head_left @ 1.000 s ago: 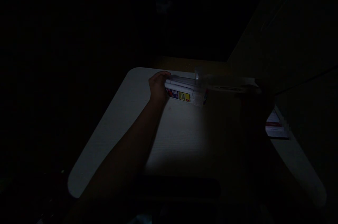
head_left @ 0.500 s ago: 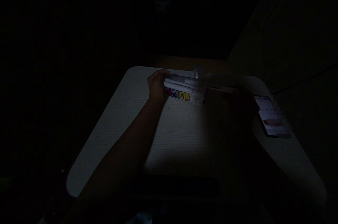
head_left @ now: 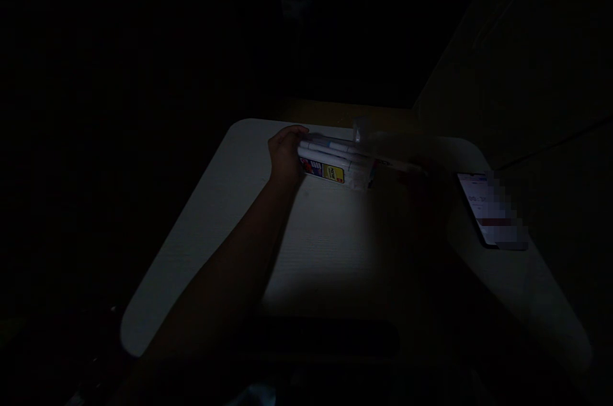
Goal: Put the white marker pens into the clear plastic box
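Here, left fingers [head_left: 295,131] clamp the clear pack [head_left: 330,160]; whether right fingers [head_left: 410,184] close, I cannot tell.

The left forearm [head_left: 225,259], bare and dimly lit, slants from the lower left up toward the middle; its wrist [head_left: 282,184] is nearly straight, and the left hand [head_left: 283,157] is closed in a grip, the fingers [head_left: 295,129] bent over toward the right. The right forearm [head_left: 493,316] lies in deep shadow, angling up and inward from the lower right; the right hand [head_left: 426,192] is a dark shape, well apart from the left, its fingers too dim to make out.
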{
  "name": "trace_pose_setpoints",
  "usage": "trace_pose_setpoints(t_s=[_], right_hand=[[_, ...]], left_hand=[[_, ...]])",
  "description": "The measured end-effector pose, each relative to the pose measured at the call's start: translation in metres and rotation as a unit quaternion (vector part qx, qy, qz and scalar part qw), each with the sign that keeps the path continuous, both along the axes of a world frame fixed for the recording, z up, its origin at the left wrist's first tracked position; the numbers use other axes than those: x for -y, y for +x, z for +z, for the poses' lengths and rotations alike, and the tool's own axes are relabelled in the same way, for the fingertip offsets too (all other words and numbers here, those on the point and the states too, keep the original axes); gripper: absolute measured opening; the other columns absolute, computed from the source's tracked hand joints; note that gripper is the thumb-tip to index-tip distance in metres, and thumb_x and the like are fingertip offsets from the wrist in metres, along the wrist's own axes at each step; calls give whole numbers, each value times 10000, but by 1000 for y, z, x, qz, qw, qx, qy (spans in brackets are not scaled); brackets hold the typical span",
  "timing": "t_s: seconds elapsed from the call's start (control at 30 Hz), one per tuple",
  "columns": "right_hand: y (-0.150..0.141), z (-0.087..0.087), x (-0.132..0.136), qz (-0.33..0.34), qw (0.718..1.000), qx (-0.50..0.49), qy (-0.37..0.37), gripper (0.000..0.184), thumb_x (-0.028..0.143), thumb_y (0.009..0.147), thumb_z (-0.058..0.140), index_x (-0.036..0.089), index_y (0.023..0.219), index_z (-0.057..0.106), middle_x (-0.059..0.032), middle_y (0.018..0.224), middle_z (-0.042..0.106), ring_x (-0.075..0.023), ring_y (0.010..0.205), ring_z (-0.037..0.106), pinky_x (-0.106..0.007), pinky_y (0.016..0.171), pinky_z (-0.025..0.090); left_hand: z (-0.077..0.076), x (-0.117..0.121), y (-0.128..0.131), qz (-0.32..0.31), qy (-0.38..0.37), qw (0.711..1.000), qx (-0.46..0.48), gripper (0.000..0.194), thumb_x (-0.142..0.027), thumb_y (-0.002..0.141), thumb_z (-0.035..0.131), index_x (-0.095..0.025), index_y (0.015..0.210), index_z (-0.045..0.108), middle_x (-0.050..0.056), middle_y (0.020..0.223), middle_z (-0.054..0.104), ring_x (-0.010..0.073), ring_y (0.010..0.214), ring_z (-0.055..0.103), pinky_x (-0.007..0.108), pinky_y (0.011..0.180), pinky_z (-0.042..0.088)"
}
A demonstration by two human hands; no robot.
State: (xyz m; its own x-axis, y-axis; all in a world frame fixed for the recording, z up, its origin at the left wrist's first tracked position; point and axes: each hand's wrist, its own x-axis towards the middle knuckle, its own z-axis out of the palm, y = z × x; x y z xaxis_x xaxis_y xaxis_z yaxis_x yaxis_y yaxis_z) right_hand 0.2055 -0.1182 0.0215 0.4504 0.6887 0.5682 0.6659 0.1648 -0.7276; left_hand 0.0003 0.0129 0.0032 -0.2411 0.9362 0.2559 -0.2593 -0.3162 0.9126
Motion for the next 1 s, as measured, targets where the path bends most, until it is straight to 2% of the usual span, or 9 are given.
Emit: trace_pose_setpoints(t_s=[0.2,0.37,0.5,0.6,0.67,0.8,1.0], right_hand=[[-3,-5,-2,-1,988,-135,77,334,357,721,637,162,980,553,-40,936,612,-128,761,615,-318,709,510],[-6,-9,-2,13,984,-169,63,342,395,771,566,180,1037,570,-32,929,635,-130,739,625,-334,704,520],[-6,-9,-1,27,987,-158,11,399,443,823,465,197,1116,579,-61,1019,646,-157,810,639,-382,778,513],[-9,-9,-1,39,988,-146,-39,406,418,812,494,208,1151,573,-68,1101,630,-190,926,625,-427,858,487],[-11,-11,-2,72,989,-115,-65,385,383,810,509,221,1152,578,-61,1146,610,-208,1012,593,-446,904,465],[-12,-21,-4,173,983,-40,-37,378,353,857,439,284,1220,521,-31,1216,566,-205,1117,532,-465,966,424],[-6,-27,-6,216,976,28,-6,416,304,862,421,298,1277,454,-44,1291,497,-218,1200,461,-470,989,401]], left_hand=[[-1,-1,-1,1,9,1000,0,175,-239,676,464,-171,610,611,-17,513,507,86,428,426,223,424,296],[0,0,-1,7,1,1000,-1,176,-219,668,463,-173,602,619,-16,508,512,86,427,418,223,422,289],[-1,0,-1,5,3,1000,5,180,-221,672,462,-171,600,619,-17,493,500,84,412,407,221,413,278],[-1,0,-1,-1,8,1000,9,166,-235,670,480,-170,605,619,-16,504,511,82,417,417,217,416,283],[-1,0,0,-3,13,1000,14,153,-237,664,496,-169,604,619,-16,511,512,80,420,417,216,419,285],[1,1,0,0,7,1000,23,145,-236,658,506,-168,590,615,-24,477,462,75,400,383,216,408,259],[-1,-1,-1,-1,9,1000,7,159,-232,664,486,-169,610,622,-28,469,432,74,390,356,222,403,238]])
